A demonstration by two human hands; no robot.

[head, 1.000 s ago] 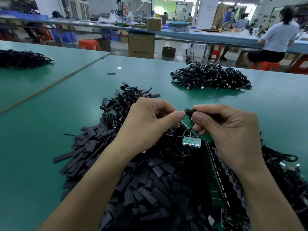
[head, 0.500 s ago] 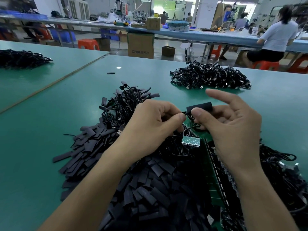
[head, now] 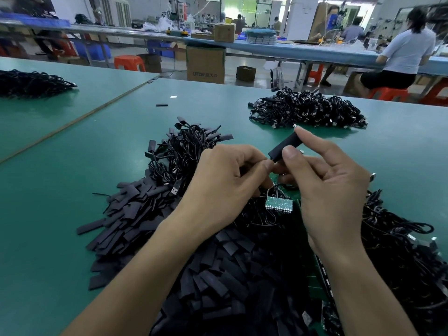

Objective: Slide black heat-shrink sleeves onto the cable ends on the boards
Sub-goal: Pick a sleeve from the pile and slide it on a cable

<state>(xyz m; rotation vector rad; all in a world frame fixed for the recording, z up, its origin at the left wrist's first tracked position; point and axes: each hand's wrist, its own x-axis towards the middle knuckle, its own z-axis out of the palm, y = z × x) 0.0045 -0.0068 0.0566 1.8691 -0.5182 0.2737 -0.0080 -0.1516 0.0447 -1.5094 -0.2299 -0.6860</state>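
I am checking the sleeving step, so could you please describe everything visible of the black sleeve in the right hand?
The black sleeve is a short, matt, rubbery-looking tube. It is held off the table, tilted, its far end higher. The right hand pinches it between thumb and forefinger; its lower end meets the fingertips of the left hand. What is inside it cannot be told.

Beyond my green bench [head: 72,214], a tall cardboard box [head: 205,65] stands on the floor at top centre, an orange stool [head: 129,63] to its left; a person in white [head: 409,52] sits upper right.
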